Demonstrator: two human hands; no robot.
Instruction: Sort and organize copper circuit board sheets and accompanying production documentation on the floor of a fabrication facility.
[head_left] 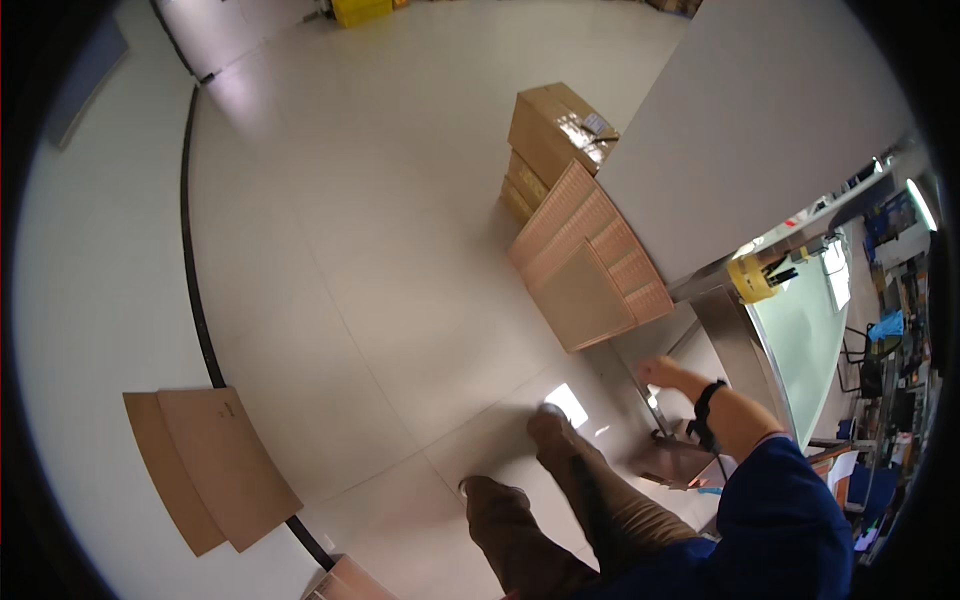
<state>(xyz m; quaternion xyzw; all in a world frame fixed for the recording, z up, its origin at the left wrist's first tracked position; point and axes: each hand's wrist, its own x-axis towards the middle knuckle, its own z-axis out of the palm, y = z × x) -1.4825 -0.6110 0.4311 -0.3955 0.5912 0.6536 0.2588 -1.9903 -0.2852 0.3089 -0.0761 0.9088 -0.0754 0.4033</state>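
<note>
My right hand [664, 373] hangs at the right, beside the workbench, with its fingers loosely curled in. Nothing shows in it, though the fingers are small and slightly blurred. A black band [708, 402] circles that wrist, and a dark blue sleeve [785, 500] covers the upper arm. The hand is nearest to the bench's metal edge [745, 350] and a leaning pinkish-brown cardboard stack [580, 300]. My left hand is out of view. Below me my brown-trousered legs [500, 515] stand apart on the floor, one foot ahead of the other.
Taped cardboard boxes [560, 125] stand beyond the leaning stack, against a large grey panel [740, 120]. A yellow cup-like holder [752, 280] with dark tools sits at the pale green benchtop [805, 340]. Flattened cardboard [215, 465] leans on the left wall. A yellow container [362, 10] is far ahead.
</note>
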